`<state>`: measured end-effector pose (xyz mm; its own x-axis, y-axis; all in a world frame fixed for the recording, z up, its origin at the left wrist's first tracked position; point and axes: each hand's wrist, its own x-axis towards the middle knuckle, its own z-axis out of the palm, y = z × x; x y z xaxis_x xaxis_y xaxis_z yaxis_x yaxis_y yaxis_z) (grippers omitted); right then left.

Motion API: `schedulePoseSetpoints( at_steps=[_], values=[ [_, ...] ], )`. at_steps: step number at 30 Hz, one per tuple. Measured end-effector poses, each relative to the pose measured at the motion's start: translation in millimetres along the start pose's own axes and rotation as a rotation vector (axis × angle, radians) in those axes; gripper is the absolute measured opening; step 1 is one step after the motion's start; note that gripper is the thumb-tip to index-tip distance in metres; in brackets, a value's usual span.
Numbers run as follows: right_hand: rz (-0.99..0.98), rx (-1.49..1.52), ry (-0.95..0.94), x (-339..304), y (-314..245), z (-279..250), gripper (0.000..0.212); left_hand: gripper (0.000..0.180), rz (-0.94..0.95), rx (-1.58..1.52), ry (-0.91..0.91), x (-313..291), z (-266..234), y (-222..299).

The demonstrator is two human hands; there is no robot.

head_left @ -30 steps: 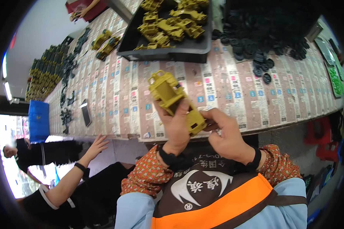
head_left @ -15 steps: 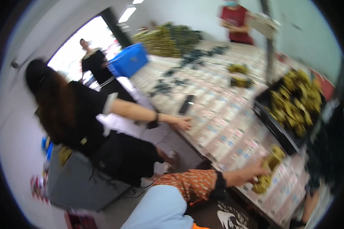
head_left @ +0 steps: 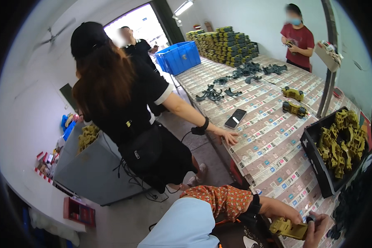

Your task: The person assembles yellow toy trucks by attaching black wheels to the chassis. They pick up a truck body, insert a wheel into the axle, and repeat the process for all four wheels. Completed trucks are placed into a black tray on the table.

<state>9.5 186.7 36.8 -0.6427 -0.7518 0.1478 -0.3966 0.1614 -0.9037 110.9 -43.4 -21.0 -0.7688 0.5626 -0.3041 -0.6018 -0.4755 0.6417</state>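
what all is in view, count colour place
table: 1, patterned brown and white, centre to right
crate: 1, blue, far table edge
stacked vehicles: many, yellow and dark, table's far end
scattered parts: many, dark green, far table
phone: 1, black, mid table
tray: 1, black, right
tray parts: many, olive-yellow, in tray
wheeled vehicles: 2, olive-yellow, beyond tray
dark pile: count unclear, black, lower right
post: 1, grey, upper right
bin: 1, grey, left
bin parts: several, olive-yellow, in bin
box: 1, red, lower left
people: 3, black or maroon clothes, left, doorway, beyond table
vehicle body: 1, olive-yellow, lower right, held
small part: 1, dark, beside vehicle body
left hand: 1, bare, on vehicle body
right hand: 1, bare, at small part
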Motion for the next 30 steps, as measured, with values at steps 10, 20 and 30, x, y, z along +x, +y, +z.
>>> schedulePoseSetpoints(
  at_steps=[10, 20, 30],
  values=[
    [0.225, 0.226, 0.351, -8, 40, 50, 0.031, 0.088, 0.540, -0.067, 0.344, -25, 3, -20],
    [0.154, 0.457, 0.184, 0, 11, 84, 0.025, 0.072, 0.613, -0.081, 0.601, -31, 6, -8],
    [0.274, 0.573, 0.266, 10, 11, 78, 0.027, 0.050, 0.510, -0.023, 0.495, -23, 36, -8]
  ],
)
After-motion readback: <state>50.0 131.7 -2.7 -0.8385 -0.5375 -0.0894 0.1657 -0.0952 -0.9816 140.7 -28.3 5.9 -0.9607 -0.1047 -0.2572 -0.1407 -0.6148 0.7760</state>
